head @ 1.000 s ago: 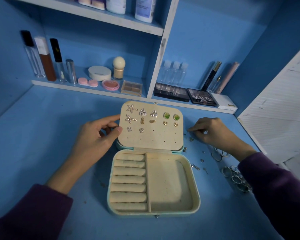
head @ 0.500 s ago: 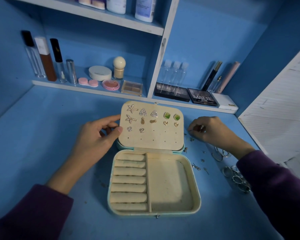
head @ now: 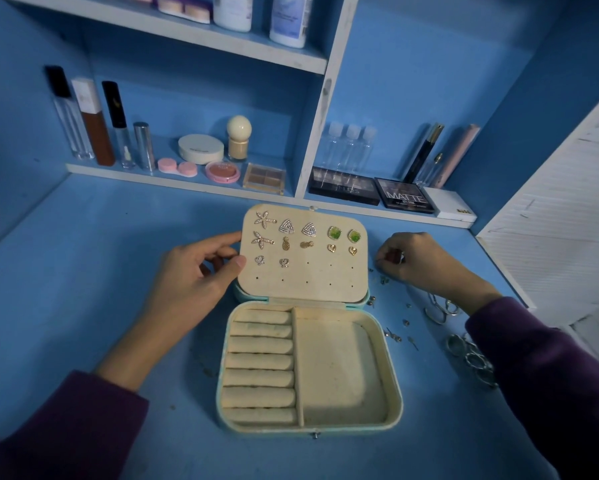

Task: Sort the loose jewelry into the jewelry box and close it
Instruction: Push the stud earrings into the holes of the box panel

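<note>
Tiny, light studs beside the open jewelry box [head: 393,407]

Our left hand [head: 194,271] clasps the lid edge; our right hand [head: 415,258] pinches something small, right of it. Loose earrings [head: 391,336] look slippery: we'd pinch by fingertip.

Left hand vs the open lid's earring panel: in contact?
Touching. The head view shows the left hand gripping the earring panel at its left edge: thumb tip pressed on the front face, index fingertip against the edge above.
</note>
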`<state>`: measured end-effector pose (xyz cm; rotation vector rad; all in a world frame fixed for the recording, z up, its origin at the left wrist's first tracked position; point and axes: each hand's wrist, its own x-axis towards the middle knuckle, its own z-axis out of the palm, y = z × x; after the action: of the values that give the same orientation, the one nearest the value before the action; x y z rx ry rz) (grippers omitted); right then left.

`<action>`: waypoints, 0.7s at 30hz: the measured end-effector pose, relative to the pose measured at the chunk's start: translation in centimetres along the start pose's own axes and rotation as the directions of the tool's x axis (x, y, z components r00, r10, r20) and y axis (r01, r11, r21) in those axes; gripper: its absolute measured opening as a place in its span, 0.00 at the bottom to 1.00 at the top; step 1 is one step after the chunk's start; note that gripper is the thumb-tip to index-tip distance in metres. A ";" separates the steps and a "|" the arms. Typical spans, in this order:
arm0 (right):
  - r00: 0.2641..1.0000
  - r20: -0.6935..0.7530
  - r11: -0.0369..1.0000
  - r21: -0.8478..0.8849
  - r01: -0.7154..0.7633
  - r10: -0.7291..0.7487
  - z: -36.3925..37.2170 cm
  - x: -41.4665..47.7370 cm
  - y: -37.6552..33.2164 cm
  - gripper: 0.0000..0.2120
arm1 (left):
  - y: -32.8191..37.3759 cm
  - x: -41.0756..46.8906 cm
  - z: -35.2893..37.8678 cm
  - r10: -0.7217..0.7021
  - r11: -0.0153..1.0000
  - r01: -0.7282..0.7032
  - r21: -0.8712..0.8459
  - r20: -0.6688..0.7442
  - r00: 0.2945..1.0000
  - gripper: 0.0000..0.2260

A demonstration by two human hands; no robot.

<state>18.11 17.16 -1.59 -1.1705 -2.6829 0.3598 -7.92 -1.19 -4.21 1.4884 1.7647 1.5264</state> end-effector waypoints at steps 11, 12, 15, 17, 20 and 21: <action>0.986 -0.138 0.795 0.607 0.014 0.088 -0.8 -2.7 -5.3 0.05 | 0.2 -0.1 0.0 -0.017 1.000 0.017 -0.020 0.001 1.000 0.20; 0.986 -0.168 0.832 0.550 0.077 0.020 -0.4 -3.0 -6.1 0.06 | 0.2 0.0 0.0 -0.018 1.000 0.018 -0.019 0.002 1.000 0.20; 0.939 -0.250 0.940 0.185 0.287 -0.238 1.4 -3.5 -7.3 0.03 | 0.2 -0.1 0.0 -0.017 1.000 0.018 -0.011 0.006 1.000 0.20; 0.915 -0.267 0.948 0.016 0.317 -0.302 2.2 -3.5 -7.3 0.03 | 0.0 0.0 0.0 -0.015 1.000 0.015 -0.011 0.002 1.000 0.19; 0.902 -0.297 0.946 -0.009 0.324 -0.312 2.4 -3.4 -7.3 0.05 | -0.1 0.0 0.0 -0.019 1.000 0.019 -0.009 -0.005 1.000 0.17; 0.901 -0.297 0.944 0.000 0.330 -0.315 2.4 -3.4 -7.3 0.05 | 0.0 0.0 0.0 -0.019 1.000 0.019 -0.011 -0.007 1.000 0.18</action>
<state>14.71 9.46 -1.98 -0.6800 -2.5236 0.1813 -7.89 -1.21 -4.26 1.4585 1.7665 1.5309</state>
